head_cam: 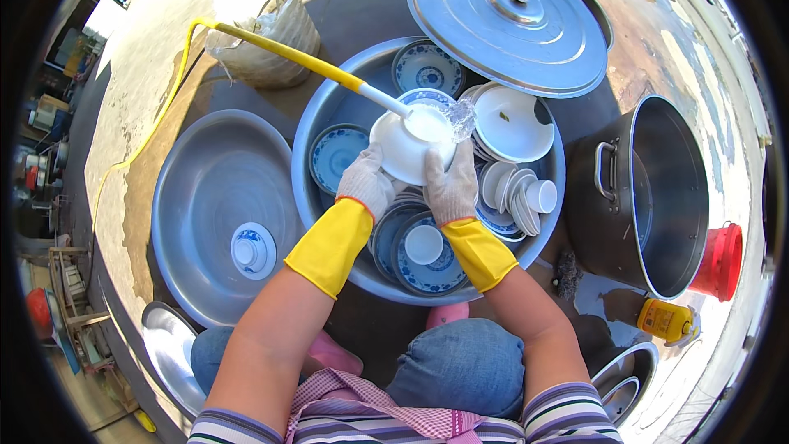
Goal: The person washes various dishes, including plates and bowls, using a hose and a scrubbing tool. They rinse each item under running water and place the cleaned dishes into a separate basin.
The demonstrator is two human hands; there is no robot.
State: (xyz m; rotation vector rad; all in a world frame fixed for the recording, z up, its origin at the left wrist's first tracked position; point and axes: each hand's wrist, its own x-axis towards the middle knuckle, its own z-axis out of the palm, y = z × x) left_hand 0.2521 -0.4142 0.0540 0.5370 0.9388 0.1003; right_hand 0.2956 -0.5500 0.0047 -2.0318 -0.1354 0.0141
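A white bowl (399, 147), its foot ring turned up, is between my left hand (368, 181) and my right hand (453, 186), which grip it from both sides. Each hand wears a pale knitted glove over a yellow rubber glove. The white end of a yellow hose (277, 55) meets the bowl's base, and water (462, 118) splashes off to the right. Beneath is a large metal basin (302, 179) of dishes. Blue-patterned plates (333, 157) lie at its left, stacked white plates (515, 126) at upper right, small white dishes (515, 191) at right, and a white cup (424, 245) near the front.
A second metal basin (197, 216) at left holds blue-patterned bowls (254, 251). A large metal lid (493, 31) overlaps the far rim. On the right stand a deep metal pot (598, 216), a red bucket (721, 262) and a yellow bottle (666, 319). A white sack (277, 43) sits at upper left.
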